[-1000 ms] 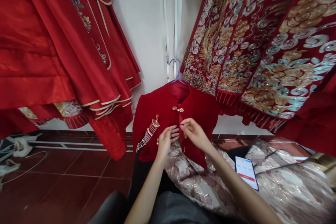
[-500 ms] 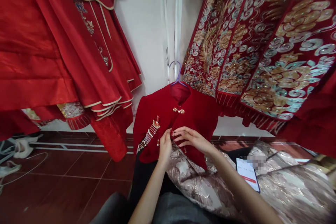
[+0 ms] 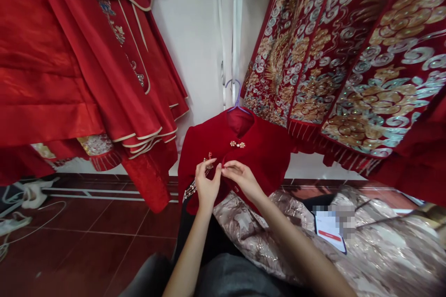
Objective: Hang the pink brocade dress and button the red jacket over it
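A dark red velvet jacket (image 3: 266, 148) with a stand-up collar hangs from a purple hanger (image 3: 238, 97) in front of me. A gold flower-shaped clasp (image 3: 237, 144) closes it below the collar. My left hand (image 3: 208, 185) is at the jacket's front opening, its thumb and index finger curved together into a pinch. From the right, my right hand (image 3: 245, 180) pinches the front edge, its fingertips meeting my left thumb. What sits between the fingertips is too small to make out. A beaded tassel brooch (image 3: 191, 189) is partly hidden behind my left hand.
Red gowns (image 3: 80, 79) hang at the left, and a gold-embroidered red skirt (image 3: 348, 69) at the right. Shiny patterned beige fabric (image 3: 258, 246) lies across my lap with a lit phone (image 3: 329, 229) on it. Pale shoes (image 3: 33, 195) stand near a metal rail (image 3: 104, 195) on the tiled floor.
Both hands have moved slightly up and left along the jacket front. The left hand now covers much of the tassel brooch, and the right fingers have drawn together.
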A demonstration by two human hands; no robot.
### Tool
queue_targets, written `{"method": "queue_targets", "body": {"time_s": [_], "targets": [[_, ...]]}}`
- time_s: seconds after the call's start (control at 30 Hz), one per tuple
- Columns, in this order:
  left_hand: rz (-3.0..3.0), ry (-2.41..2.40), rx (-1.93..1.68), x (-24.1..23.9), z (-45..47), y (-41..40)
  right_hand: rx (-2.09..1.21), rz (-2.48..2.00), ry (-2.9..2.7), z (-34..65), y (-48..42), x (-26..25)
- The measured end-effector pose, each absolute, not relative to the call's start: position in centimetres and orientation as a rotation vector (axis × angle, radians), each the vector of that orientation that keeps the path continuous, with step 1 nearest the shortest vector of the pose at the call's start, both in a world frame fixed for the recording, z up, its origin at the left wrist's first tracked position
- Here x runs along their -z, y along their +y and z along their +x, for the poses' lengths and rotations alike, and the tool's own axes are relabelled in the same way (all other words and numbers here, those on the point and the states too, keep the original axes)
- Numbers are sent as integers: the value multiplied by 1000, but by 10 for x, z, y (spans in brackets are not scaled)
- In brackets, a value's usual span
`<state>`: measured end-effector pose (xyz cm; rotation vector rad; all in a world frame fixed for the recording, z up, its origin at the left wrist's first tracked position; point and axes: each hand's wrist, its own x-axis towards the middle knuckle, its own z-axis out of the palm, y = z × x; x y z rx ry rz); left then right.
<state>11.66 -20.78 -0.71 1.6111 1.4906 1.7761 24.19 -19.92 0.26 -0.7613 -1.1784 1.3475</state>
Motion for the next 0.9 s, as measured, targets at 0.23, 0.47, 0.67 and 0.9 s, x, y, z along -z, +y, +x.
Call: {"method": "queue_targets", "body": {"time_s": [0.23, 0.47, 0.67, 0.9], "targets": [[1606, 1423, -1751, 21, 103, -179, -1475, -781, -1041, 236, -186, -7], [1479, 1340, -1770, 34, 100, -167, -1287, -917, -1083, 231, -174, 12], [1434, 1218, -1689, 30, 89, -162, -1099, -914, -1194, 216, -150, 25], [1360, 1166, -1686, 27, 85, -162, -1045, -894, -1249, 212, -145, 35]]}}
